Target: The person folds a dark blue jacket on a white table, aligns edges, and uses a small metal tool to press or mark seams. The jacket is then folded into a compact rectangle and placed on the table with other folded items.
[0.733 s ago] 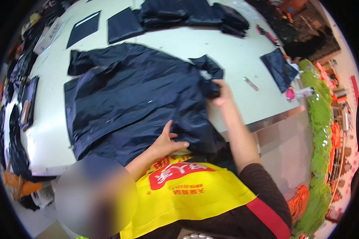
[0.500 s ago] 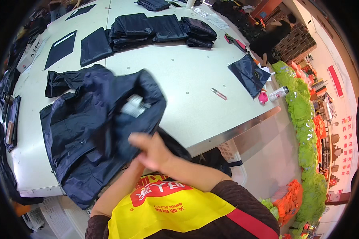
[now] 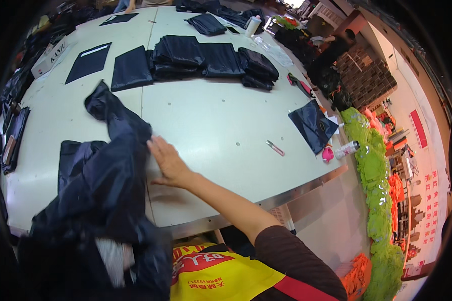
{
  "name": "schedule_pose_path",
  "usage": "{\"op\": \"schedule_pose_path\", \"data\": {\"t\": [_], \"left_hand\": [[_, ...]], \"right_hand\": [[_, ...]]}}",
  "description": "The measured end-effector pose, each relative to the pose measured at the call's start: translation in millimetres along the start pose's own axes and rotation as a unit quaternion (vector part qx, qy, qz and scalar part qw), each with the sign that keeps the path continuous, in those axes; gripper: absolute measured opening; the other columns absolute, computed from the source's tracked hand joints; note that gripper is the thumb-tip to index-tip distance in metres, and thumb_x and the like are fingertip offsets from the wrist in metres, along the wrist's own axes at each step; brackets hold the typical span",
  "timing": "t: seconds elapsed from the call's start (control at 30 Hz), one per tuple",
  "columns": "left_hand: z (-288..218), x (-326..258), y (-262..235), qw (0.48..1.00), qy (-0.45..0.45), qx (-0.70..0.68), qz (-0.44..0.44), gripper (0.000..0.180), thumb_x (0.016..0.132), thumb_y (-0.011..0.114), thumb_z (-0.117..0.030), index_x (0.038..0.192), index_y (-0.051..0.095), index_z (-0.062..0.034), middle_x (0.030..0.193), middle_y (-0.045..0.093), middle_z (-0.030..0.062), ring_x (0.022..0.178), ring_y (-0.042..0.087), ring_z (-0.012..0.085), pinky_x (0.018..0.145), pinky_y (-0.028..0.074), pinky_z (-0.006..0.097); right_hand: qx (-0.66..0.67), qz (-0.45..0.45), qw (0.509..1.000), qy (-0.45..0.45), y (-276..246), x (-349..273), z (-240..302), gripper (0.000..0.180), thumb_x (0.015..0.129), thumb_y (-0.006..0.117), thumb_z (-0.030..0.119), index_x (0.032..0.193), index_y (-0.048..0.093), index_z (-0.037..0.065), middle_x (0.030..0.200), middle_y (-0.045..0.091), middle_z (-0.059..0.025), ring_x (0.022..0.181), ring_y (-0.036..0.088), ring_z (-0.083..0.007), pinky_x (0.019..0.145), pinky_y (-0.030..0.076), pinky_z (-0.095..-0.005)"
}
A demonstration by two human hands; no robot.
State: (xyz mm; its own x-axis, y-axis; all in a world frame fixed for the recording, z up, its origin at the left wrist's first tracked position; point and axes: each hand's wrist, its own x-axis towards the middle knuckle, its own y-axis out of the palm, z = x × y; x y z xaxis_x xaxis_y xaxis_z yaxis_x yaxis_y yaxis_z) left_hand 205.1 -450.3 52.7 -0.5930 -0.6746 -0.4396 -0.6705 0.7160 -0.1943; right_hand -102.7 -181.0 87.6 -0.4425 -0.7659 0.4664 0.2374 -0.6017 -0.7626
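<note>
While the right hand (image 3: 168, 163) lies flat with fingers (image 3: 155, 148) spread, touching the edge of one dark jacket (image 3: 105, 185) bunched at the near left of the pale bench (image 3: 211, 125), the left hand is hidden beneath the cloth. Farther back sit one stack of folded dark garments (image 3: 211, 60) and two flat dark panels (image 3: 110, 67)

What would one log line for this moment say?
right hand: flat, open, on edge of dark jacket | left hand: not in view | jacket: bunched at near edge of pale table | beyond: folded dark garments
</note>
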Motion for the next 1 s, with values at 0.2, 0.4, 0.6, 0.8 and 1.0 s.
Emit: {"op": "schedule_pose_path", "data": {"t": [0.2, 0.4, 0.6, 0.8, 1.0], "left_hand": [[-4.2, 7.2, -31.0, 0.995, 0.043, 0.079, -0.034, 0.059, 0.081, 0.061, -0.013, 0.133, 0.035, -0.0034, 0.131, 0.043, 0.0155, 0.121, 0.043, 0.0262, 0.102, 0.036, 0.037], [-26.8, 33.5, -25.4, 0.932, 0.161, 0.317, -0.073, 0.059, 0.079, 0.062, -0.012, 0.132, 0.037, -0.0039, 0.130, 0.044, 0.0162, 0.121, 0.043, 0.0274, 0.102, 0.035, 0.039], [-56.2, 44.0, -84.6, 0.888, 0.206, 0.386, -0.140, 0.060, 0.077, 0.063, -0.011, 0.131, 0.039, -0.0043, 0.130, 0.045, 0.0169, 0.122, 0.043, 0.0285, 0.102, 0.034, 0.040], [-178.9, 66.1, -148.8, 0.817, 0.326, 0.416, -0.231, 0.061, 0.075, 0.064, -0.010, 0.131, 0.041, -0.0048, 0.130, 0.046, 0.0175, 0.122, 0.043, 0.0297, 0.102, 0.034, 0.041], [-414.9, 78.8, -155.0, 0.620, 0.538, 0.458, -0.340, 0.061, 0.073, 0.066, -0.009, 0.130, 0.043, -0.0053, 0.129, 0.047, 0.0182, 0.122, 0.043, 0.0309, 0.103, 0.033, 0.042]], "right_hand": [[0.079, -0.105, 0.984, -0.122, 5.0, 67.4, 60.4, 0.115, 0.053, 0.083, 0.023, 0.144, 0.014, 0.004, 0.146, 0.020, -0.0233, 0.137, 0.016, -0.0412, 0.109, 0.014, -0.0544], [0.212, 0.348, 0.908, -0.098, -5.3, 111.9, 120.0, 0.110, 0.060, 0.082, 0.036, 0.145, 0.016, 0.010, 0.122, 0.052, -0.0194, 0.113, 0.050, -0.0372, 0.102, 0.028, -0.0526], [0.266, 0.388, 0.871, -0.141, 14.6, 105.5, 136.2, 0.030, 0.076, 0.066, 0.014, 0.102, 0.056, 0.002, 0.088, 0.062, -0.0208, 0.085, 0.062, -0.0326, 0.072, 0.048, -0.0395], [0.545, 0.385, 0.737, -0.107, -84.1, 126.6, 257.4, 0.028, 0.074, 0.061, 0.007, 0.094, 0.045, -0.006, 0.077, 0.054, -0.0242, 0.074, 0.058, -0.0331, 0.068, 0.046, -0.0380], [0.590, 0.206, 0.751, 0.211, -133.5, 131.0, 217.4, 0.040, 0.082, 0.064, 0.015, 0.117, 0.052, 0.000, 0.104, 0.062, -0.0101, 0.098, 0.058, -0.0196, 0.089, 0.044, -0.0313]]}}
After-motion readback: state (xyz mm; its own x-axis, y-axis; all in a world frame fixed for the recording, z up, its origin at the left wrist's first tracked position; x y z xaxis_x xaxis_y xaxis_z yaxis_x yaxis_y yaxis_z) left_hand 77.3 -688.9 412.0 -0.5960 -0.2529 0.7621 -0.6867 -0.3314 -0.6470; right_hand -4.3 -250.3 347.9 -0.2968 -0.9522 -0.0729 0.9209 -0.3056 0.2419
